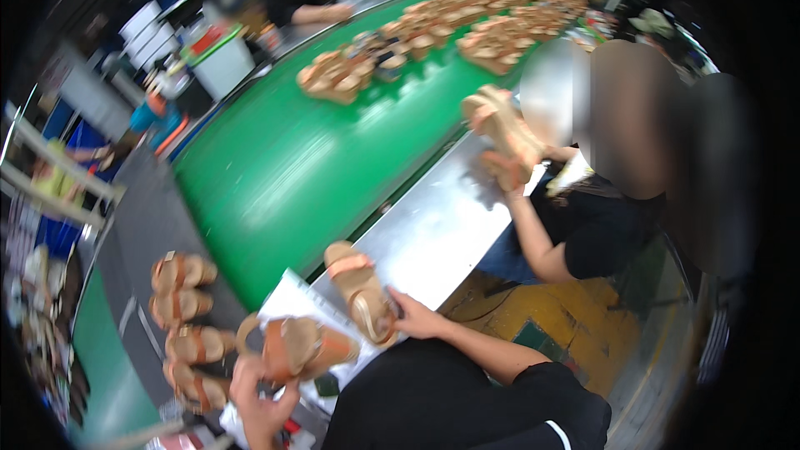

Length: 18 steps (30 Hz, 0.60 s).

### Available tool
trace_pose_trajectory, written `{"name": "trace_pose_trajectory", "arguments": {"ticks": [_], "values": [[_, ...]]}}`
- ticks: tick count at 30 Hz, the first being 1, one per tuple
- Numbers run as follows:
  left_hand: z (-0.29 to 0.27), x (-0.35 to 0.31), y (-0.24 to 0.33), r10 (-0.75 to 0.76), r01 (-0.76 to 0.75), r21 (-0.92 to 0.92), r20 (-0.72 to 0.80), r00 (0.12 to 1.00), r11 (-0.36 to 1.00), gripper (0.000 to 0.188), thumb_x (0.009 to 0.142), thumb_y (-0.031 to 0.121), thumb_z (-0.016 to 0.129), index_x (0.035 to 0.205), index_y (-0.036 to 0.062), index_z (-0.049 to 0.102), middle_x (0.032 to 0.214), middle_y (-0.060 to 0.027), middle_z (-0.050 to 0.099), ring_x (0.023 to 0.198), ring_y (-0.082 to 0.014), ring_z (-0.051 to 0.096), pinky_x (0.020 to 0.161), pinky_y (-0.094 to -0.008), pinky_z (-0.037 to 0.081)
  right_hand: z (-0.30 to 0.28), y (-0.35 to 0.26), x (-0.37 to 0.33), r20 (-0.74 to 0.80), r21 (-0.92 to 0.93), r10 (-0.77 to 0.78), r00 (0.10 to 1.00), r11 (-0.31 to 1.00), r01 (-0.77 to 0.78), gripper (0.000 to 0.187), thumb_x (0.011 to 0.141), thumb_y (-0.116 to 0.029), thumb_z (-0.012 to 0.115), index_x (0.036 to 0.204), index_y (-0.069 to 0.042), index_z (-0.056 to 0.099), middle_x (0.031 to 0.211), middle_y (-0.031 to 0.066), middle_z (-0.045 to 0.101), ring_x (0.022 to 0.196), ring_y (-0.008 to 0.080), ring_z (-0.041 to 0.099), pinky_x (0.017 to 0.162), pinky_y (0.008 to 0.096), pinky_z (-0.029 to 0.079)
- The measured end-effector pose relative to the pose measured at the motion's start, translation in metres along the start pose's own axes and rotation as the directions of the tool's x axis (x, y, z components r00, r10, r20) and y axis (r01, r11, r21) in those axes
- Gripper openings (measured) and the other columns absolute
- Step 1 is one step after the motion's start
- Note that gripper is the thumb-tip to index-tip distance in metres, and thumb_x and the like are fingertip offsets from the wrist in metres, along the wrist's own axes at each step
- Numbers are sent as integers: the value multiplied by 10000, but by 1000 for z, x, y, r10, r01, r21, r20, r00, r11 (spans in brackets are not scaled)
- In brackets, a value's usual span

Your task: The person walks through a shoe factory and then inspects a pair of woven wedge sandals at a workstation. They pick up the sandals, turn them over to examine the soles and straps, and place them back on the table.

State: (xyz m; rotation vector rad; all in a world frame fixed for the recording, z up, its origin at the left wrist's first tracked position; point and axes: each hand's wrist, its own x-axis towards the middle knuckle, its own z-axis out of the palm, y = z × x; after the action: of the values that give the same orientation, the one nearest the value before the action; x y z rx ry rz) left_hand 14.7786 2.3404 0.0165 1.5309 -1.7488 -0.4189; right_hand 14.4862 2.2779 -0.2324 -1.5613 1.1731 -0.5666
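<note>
So the left hand (260,404) had a grip on a brown sandal (287,348), right near more sandals (182,307) lined up on the dark grey ledge (150,208). The right hand (419,317) was pinching a tan sandal (360,287) by one end, just beside the shiny metal tabletop (442,225), while a co-worker (604,233) held another pair-like bunch farther along.

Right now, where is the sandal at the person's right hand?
In the head view, the sandal is below and slightly left of centre, in the right hand, by the near end of the metal table.
</note>
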Motion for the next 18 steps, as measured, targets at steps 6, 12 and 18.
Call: {"name": "trace_pose_trajectory", "arguments": {"ticks": [6, 12, 18], "values": [[3, 55, -5, 122, -166, 74, 408, 905, 983, 270, 621, 46, 732, 871, 34, 632, 868, -101, 538, 789, -290, 561, 692, -374, 474, -4, -24, -8, 46, 404, 332, 942, 857, -322, 525, 1013, -210, 468, 1464, 16, 322, 1250, 144, 569, 1152, 201, 546, 981, 332, 441], [37, 69, -8, 171, -294, 139, 558, 812, 946, 253, 632, 27, 737, 849, 39, 608, 915, -96, 545, 859, -293, 580, 742, -392, 499, -66, -14, -30, 169, 935, 198, 965, 278, -221, 457, 1042, -276, 358, 1421, -24, 393, 1335, 124, 535, 1207, 247, 553, 1020, 395, 462], [125, 26, -70, 263, -373, 105, 537, 801, 922, 171, 700, 12, 690, 846, 21, 602, 924, -100, 544, 905, -293, 572, 786, -404, 502, -87, -34, -41, -6, 997, 4, 1000, 73, 6, 496, 1032, -386, 389, 1387, -43, 432, 1333, 112, 541, 1188, 234, 566, 1000, 405, 478]]}}
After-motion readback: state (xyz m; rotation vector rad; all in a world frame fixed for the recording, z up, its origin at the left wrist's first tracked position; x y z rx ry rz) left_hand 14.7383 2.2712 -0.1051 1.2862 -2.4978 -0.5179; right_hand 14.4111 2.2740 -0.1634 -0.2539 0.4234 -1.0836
